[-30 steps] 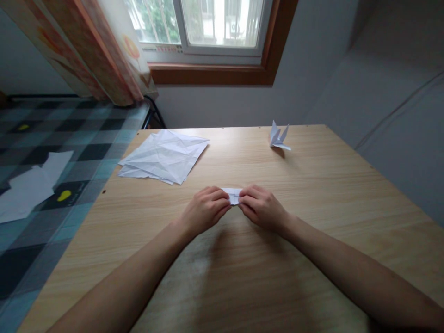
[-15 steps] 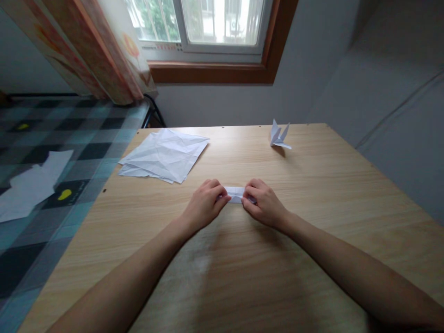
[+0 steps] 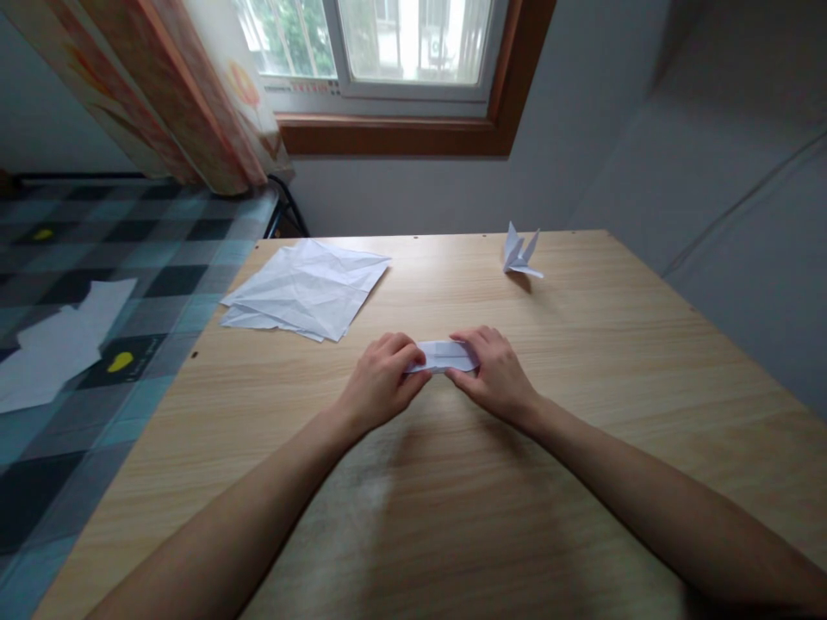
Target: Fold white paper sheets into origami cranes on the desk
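Note:
A small folded strip of white paper (image 3: 444, 356) lies crosswise between my hands, over the middle of the wooden table. My left hand (image 3: 388, 375) is closed on its left end, thumb below and fingers bent over it. At the other end, my right hand (image 3: 492, 370) curls round the paper, its thumb at the near edge and its fingers at the far edge. Part of the left end is hidden by my fingers.
A loose pile of creased white paper sheets (image 3: 316, 284) lies at the table's back left. A folded paper figure (image 3: 519, 254) stands at the back right. White paper (image 3: 58, 353) rests on the checked cloth (image 3: 174, 362) left of the table (image 3: 258, 482).
My right-hand fingers have spread wider around the strip, showing more of its right end. The strip appears slightly lifted or tilted. My left hand has barely moved.

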A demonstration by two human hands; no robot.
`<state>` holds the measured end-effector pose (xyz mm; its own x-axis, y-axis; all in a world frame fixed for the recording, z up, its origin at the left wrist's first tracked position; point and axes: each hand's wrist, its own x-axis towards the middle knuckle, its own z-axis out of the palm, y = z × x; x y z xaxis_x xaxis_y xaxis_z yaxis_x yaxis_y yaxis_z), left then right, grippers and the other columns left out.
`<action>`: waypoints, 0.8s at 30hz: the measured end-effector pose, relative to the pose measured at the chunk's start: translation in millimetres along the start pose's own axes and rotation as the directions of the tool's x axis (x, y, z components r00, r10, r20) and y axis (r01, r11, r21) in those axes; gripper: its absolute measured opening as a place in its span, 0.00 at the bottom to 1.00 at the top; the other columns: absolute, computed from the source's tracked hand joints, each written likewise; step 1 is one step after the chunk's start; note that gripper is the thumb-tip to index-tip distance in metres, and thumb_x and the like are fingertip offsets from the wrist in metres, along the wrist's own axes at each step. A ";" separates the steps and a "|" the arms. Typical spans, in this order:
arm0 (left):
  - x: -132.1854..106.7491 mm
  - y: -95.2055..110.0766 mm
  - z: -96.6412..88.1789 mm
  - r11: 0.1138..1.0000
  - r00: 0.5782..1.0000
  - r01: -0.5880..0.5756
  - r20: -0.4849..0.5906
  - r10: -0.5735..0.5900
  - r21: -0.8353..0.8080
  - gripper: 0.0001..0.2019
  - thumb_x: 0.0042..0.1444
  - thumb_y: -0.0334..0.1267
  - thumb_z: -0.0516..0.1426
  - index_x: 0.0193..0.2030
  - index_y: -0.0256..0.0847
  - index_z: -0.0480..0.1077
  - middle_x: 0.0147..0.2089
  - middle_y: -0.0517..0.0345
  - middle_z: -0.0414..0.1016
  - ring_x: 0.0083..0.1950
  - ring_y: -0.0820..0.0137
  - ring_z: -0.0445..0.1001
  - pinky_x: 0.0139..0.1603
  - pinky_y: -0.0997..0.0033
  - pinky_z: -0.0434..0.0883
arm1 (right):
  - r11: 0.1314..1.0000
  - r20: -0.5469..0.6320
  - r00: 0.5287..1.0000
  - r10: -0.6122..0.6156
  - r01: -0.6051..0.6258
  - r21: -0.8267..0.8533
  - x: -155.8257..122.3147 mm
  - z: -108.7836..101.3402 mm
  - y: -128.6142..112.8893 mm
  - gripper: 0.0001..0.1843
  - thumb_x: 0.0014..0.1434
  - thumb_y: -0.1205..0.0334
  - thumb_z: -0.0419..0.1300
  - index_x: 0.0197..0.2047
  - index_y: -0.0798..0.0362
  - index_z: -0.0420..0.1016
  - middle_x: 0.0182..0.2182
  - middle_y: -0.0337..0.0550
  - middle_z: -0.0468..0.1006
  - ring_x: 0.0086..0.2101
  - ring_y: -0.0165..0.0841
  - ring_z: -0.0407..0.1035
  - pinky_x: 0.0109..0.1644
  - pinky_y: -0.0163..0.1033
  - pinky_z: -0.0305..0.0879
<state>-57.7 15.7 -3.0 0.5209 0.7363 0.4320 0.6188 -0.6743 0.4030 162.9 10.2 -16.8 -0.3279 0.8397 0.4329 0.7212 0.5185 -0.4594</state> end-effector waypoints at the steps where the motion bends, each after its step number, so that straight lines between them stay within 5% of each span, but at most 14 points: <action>1: -0.1 0.4 -0.3 1.000 1.000 -0.011 -0.021 0.011 0.008 0.04 0.60 0.37 0.59 0.36 0.40 0.70 0.40 0.54 0.72 0.41 0.64 0.69 0.44 0.62 0.69 | 1.000 -0.015 1.000 -0.005 0.005 0.006 -0.3 -0.7 -0.4 0.19 0.54 0.64 0.66 0.50 0.52 0.71 0.45 0.50 0.76 0.46 0.47 0.68 0.50 0.52 0.65; 6: -1.6 1.5 -0.2 0.992 0.975 -0.005 -0.219 0.032 0.124 0.09 0.55 0.38 0.63 0.41 0.41 0.69 0.44 0.52 0.72 0.47 0.60 0.69 0.49 0.56 0.68 | 0.997 -0.064 0.996 -0.066 0.069 0.044 -2.2 -3.1 -0.9 0.15 0.57 0.71 0.61 0.48 0.51 0.72 0.42 0.47 0.79 0.41 0.43 0.70 0.47 0.48 0.64; 11: -3.3 0.7 0.2 0.982 0.954 0.046 -0.301 0.011 0.182 0.16 0.55 0.37 0.63 0.50 0.42 0.67 0.50 0.50 0.73 0.51 0.58 0.69 0.53 0.54 0.67 | 0.984 -0.141 0.974 -0.178 0.180 -0.003 -3.8 -1.7 -0.5 0.10 0.59 0.73 0.58 0.43 0.52 0.73 0.36 0.45 0.80 0.37 0.41 0.70 0.44 0.46 0.63; 20: -0.9 -0.2 -2.3 0.990 0.978 0.095 -0.193 -0.073 0.105 0.13 0.64 0.42 0.56 0.49 0.38 0.73 0.38 0.52 0.79 0.43 0.61 0.74 0.47 0.57 0.67 | 0.981 -0.129 0.986 -0.107 0.126 0.146 -3.1 -3.6 0.8 0.17 0.60 0.54 0.65 0.48 0.54 0.74 0.34 0.45 0.79 0.35 0.39 0.72 0.42 0.45 0.67; 24: -0.8 -0.9 -1.6 0.992 0.986 0.104 -0.137 -0.093 0.077 0.12 0.65 0.43 0.54 0.44 0.39 0.76 0.37 0.53 0.78 0.41 0.63 0.74 0.45 0.60 0.69 | 0.981 -0.050 0.997 -0.060 0.068 0.180 -0.9 -6.5 -1.5 0.10 0.65 0.57 0.59 0.43 0.53 0.77 0.35 0.46 0.81 0.35 0.38 0.73 0.42 0.43 0.67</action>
<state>-59.6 15.6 -2.4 0.3758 0.7811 0.4987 0.7130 -0.5875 0.3828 166.1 7.7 -11.4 -0.3397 0.7983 0.4974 0.5760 0.5946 -0.5610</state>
